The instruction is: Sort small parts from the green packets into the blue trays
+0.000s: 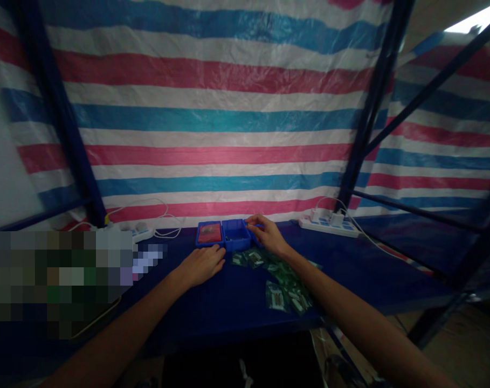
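My left hand (203, 265) rests on the dark blue table, palm down with the fingers extended, just in front of a blue bin (197, 240) that has something red in it. Beside that bin stands a second blue bin (236, 243) with a few small dark items inside. My right hand (269, 236) reaches over a third blue bin, which it partly covers. Its thumb and forefinger are pinched together near the bin's edge; whatever they hold is too small to tell. Below the bins lie several small clear packets (276, 297) with small pale parts inside, some hidden by my right forearm.
White power strips with plugs and cables stand at the back right (329, 225) and back left (143, 234). Blue metal posts (356, 134) frame a striped plastic sheet (224, 156) behind the table (228, 302). A blurred-out area covers the left side.
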Demonstrator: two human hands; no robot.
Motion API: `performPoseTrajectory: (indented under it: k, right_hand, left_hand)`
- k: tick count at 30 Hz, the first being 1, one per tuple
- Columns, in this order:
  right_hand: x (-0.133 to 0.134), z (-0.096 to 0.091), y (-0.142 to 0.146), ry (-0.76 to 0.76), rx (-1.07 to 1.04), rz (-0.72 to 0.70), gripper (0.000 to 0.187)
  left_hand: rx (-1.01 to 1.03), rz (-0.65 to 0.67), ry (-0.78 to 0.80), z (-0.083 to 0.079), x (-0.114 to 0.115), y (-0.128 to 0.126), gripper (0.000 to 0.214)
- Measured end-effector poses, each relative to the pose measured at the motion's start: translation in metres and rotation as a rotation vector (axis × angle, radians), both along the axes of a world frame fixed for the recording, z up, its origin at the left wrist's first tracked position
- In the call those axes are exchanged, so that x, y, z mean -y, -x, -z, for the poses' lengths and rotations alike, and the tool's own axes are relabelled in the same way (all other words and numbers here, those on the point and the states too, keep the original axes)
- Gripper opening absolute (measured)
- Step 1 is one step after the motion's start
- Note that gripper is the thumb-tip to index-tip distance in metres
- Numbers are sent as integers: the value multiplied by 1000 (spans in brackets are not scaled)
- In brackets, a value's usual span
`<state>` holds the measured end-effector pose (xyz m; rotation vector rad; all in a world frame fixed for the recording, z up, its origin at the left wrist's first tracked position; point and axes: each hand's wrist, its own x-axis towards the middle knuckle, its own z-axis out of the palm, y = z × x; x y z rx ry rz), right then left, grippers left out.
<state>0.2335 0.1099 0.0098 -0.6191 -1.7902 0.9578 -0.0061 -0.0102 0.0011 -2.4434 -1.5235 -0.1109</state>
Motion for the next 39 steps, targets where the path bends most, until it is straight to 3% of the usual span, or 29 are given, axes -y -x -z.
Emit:
performPoseTrajectory:
  k: [7,24,39]
  right_hand:
    - [-6,3,2,73,-44,-6,33]
    - [-3,-4,-3,41,-17,91,27]
    - [-7,-1,-2,111,-91,36,23]
  left_hand:
    - [6,-5,7,-2,0,0,18]
    - [-6,-40,17,-12,6,-5,18]
    - [12,-16,11,-9,4,0,19]
